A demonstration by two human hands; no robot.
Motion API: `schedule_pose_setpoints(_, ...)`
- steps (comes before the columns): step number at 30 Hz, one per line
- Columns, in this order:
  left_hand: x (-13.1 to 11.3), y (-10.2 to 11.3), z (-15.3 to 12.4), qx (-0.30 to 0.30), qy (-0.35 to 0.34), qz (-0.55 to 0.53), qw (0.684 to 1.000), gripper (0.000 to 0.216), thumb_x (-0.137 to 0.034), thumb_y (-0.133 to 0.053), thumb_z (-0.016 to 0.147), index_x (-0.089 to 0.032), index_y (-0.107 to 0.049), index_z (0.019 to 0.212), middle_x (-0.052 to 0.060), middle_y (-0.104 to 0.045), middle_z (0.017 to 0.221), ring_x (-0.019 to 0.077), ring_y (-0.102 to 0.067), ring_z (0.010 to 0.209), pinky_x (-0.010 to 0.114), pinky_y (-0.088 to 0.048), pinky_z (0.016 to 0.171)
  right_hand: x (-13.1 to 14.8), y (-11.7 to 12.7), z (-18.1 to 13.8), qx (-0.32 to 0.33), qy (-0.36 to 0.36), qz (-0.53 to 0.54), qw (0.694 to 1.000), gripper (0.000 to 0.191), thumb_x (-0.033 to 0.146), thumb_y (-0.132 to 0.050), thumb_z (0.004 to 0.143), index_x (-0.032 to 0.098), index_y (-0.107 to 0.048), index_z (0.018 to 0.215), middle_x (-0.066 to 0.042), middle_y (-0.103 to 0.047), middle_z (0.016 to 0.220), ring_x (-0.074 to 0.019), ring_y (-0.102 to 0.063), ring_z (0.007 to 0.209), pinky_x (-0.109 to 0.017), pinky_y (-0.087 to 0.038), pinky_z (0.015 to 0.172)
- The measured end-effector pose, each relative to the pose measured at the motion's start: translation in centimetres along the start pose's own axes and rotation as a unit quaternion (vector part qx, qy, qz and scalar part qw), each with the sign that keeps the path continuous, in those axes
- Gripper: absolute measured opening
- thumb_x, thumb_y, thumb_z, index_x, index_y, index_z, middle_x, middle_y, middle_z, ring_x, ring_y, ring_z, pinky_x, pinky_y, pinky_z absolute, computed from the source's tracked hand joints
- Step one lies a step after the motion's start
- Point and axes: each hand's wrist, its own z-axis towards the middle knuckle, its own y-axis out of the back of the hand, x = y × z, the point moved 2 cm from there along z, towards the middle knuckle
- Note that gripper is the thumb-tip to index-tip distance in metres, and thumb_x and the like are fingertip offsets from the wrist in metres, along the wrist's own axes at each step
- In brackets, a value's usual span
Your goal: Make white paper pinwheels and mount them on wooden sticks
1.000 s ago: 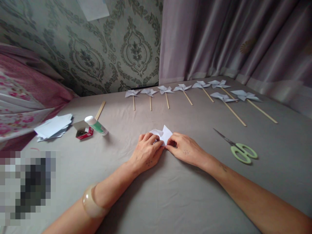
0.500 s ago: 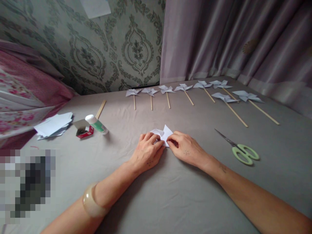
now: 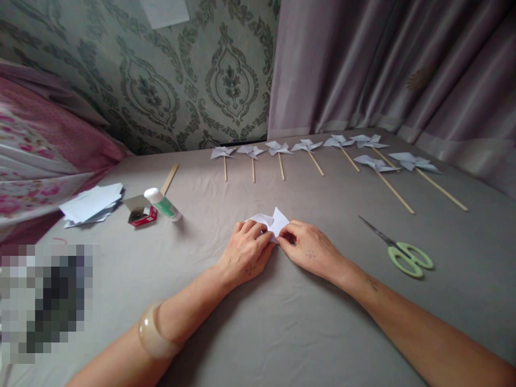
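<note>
A small folded white paper pinwheel [image 3: 279, 220] lies on the grey cloth between my hands, with one pointed blade standing up. My left hand [image 3: 246, 248] rests over its left side, fingers curled and pressing it down. At the lower right edge, the thumb and forefinger of my right hand [image 3: 309, 246] are pinched together on the paper. My fingers cover much of its middle and near edge, so the centre is hidden.
Finished pinwheels [image 3: 279, 148] on sticks line the back and right. Green-handled scissors [image 3: 403, 255] lie right. On the left are a glue stick [image 3: 163, 205], an open red box [image 3: 143, 216] of small dark items, wooden sticks [image 3: 170, 179] and stacked paper [image 3: 92, 204].
The camera view has shifted slightly. My right fingertips have moved a little lower along the paper's near edge; my left hand keeps its hold.
</note>
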Motion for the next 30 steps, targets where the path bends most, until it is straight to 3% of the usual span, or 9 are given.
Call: schedule_pose_setpoints(30,-0.15,0.0,0.05,0.003,0.004,-0.003,1.0,0.025,-0.028,-0.042,0.095,-0.019,-0.065,0.102,0.008,-0.065,0.101,0.0237,-0.053,0.096,0.04,-0.04,0.083,0.37,-0.55,0.33,0.0,-0.033,-0.048,0.998,0.014,0.022,-0.05,0.085,0.019,-0.061,0.077,-0.005,-0.068,0.086,-0.0159,-0.06,0.073,-0.027,-0.036,0.061)
